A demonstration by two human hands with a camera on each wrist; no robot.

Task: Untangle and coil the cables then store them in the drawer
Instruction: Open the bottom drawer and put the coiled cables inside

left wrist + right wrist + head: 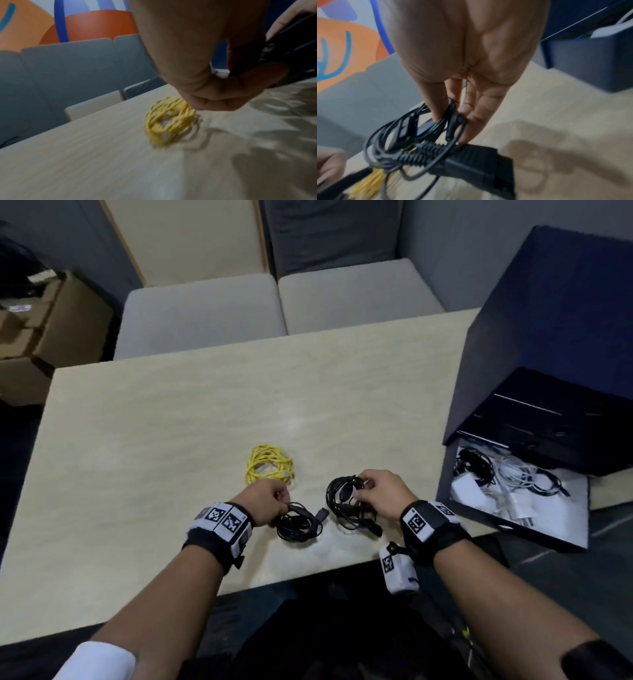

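Observation:
Two black cable bundles lie near the table's front edge. My left hand (270,503) grips the left black coil (299,523), whose plug end sticks out to the right; in the left wrist view my curled fingers (231,94) close on the black cable (291,54). My right hand (375,493) pinches the right black coil (346,501) and holds it a little off the table; the right wrist view shows that black coil (412,136) with a ribbed black plug (471,163) under my fingers (440,105). A coiled yellow cable (270,465) (169,120) lies free on the table behind my left hand.
A dark blue drawer unit (555,337) stands at the table's right end. Its pulled-out drawer (534,537) holds white chargers and several black and white cables. Beige seats (274,302) stand beyond the far table edge, cardboard boxes (44,330) at far left.

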